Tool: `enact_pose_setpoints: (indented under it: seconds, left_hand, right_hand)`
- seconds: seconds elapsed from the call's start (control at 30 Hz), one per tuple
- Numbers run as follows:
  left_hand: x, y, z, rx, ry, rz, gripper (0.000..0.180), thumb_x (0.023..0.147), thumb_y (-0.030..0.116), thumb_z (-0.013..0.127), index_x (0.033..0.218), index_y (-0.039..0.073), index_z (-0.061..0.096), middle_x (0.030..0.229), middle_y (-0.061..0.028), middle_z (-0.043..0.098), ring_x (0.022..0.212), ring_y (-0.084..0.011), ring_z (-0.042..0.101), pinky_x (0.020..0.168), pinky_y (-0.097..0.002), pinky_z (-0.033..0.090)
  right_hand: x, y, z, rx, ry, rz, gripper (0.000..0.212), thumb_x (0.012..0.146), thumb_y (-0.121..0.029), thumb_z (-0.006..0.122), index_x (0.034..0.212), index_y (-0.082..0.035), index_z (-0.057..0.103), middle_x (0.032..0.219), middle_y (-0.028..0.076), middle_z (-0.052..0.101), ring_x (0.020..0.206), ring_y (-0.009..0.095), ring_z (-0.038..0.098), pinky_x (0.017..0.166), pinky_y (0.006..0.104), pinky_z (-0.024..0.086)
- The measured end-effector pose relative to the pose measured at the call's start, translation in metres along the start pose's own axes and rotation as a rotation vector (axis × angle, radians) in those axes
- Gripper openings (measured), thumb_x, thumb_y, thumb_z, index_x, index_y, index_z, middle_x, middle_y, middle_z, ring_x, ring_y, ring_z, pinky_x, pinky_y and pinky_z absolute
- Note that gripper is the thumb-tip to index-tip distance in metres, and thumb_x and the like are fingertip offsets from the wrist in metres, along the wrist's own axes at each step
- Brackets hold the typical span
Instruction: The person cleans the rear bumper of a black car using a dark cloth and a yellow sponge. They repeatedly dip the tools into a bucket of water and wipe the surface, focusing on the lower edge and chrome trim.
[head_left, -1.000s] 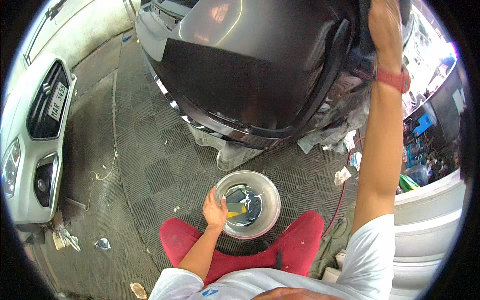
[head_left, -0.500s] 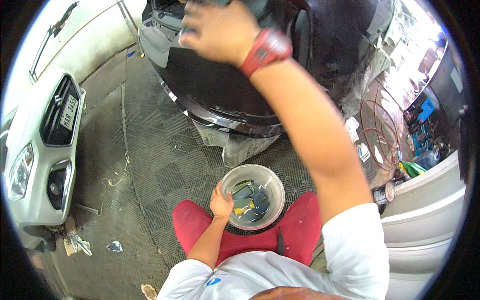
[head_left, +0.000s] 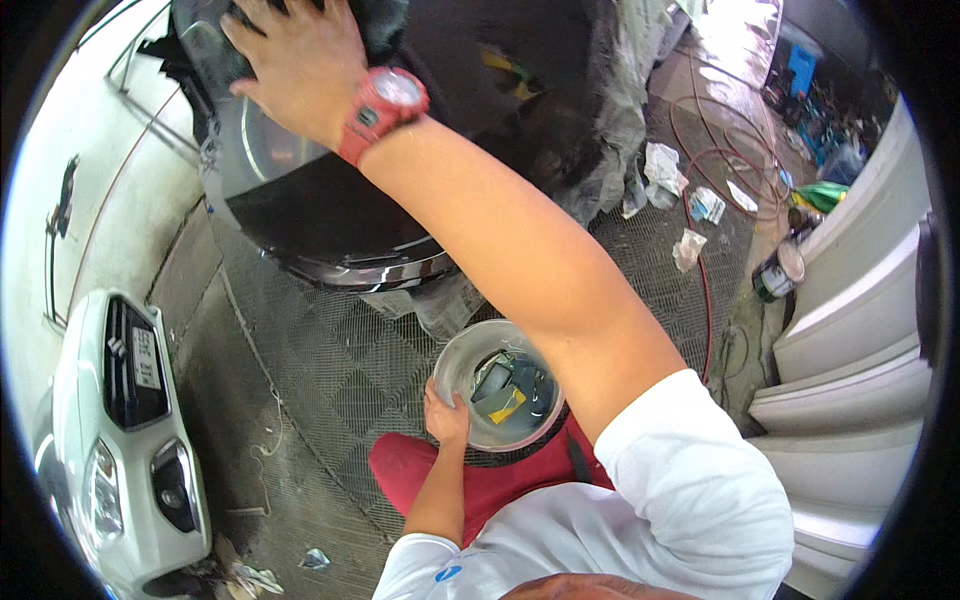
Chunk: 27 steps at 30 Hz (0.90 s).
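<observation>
A glossy black car panel (head_left: 480, 110) filled the upper middle of the view, curving down toward the ridged floor (head_left: 350, 370); so broad and rounded a surface probably called for contact with the whole flat palm, pressed lightly and evenly rather than on the fingertips. A white car (head_left: 130, 450) stood well apart at the left, nose toward the work. Crumpled grey sheeting (head_left: 612, 130) lay along the panel's right side, best left unsnagged by a sweeping sleeve or forearm. The metal basin (head_left: 456, 362) sat on the floor close to the person's knees, within easy reach below the panel. Of the hands, the right hand (head_left: 305, 75) was stretched far forward over the panel with fingers spread; whether the palm touched it or covered anything could not be told. The left hand (head_left: 446, 418) was curled around the basin's left rim, a sensible hold to stop it tipping while the other arm reached out. Dark flat pieces (head_left: 493, 380) and a smaller yellow piece (head_left: 508, 405) lay inside the basin. Smallest of the lot, the red wristwatch (head_left: 390, 95) sat just behind the right hand, and its hard edge seemed worth keeping clear of the gloss.
</observation>
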<state>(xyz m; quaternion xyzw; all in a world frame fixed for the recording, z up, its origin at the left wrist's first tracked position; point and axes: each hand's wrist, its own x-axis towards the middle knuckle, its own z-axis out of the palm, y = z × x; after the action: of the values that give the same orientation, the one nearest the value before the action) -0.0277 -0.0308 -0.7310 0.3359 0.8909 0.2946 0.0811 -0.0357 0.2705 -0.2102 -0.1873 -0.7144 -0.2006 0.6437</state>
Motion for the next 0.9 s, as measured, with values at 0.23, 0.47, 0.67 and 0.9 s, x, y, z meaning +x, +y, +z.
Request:
enact_pose_setpoints:
  seconds: [0.23,0.47,0.67,0.9]
  left_hand:
    - [0.001,-0.015,0.005,0.067,0.027,0.071,0.074,0.091,0.018,0.077,0.158,0.004,0.046,0.150,-0.0277,0.062,0.136,-0.0488,0.061,0.114,-0.0528,0.050]
    - [0.000,-0.009,0.004,0.053,0.019,0.099,0.074,0.091,0.013,0.076,0.158,0.003,0.046,0.149,-0.0291,0.062,0.135,-0.0502,0.061,0.115,-0.0535,0.050]
    - [0.006,-0.004,0.010,0.061,0.020,0.099,0.074,0.090,0.011,0.076,0.158,0.003,0.045,0.146,-0.0291,0.063,0.133,-0.0505,0.061,0.114,-0.0546,0.049]
    - [0.001,-0.012,-0.001,0.092,0.023,0.109,0.074,0.091,0.010,0.075,0.157,0.002,0.045,0.147,-0.0297,0.062,0.135,-0.0509,0.060,0.116,-0.0540,0.049]
  right_hand:
    - [-0.014,0.056,-0.014,0.289,0.261,0.279,0.076,0.096,-0.070,0.068,0.157,-0.025,0.064,0.177,0.013,0.042,0.165,0.047,0.030,0.131,0.0720,0.016]
    - [-0.077,0.202,-0.025,0.249,0.472,0.374,0.062,0.106,-0.042,0.071,0.155,-0.005,0.061,0.162,0.023,0.056,0.154,0.045,0.048,0.130,0.0544,0.034]
    - [-0.204,0.307,-0.023,0.135,0.154,0.648,0.067,0.116,-0.045,0.051,0.172,-0.011,0.039,0.180,0.020,0.034,0.166,0.046,0.028,0.134,0.0623,0.020]
    - [-0.173,0.126,-0.030,0.458,0.095,0.411,0.088,0.095,-0.076,0.066,0.166,-0.027,0.051,0.179,0.012,0.037,0.166,0.049,0.026,0.133,0.0716,0.013]
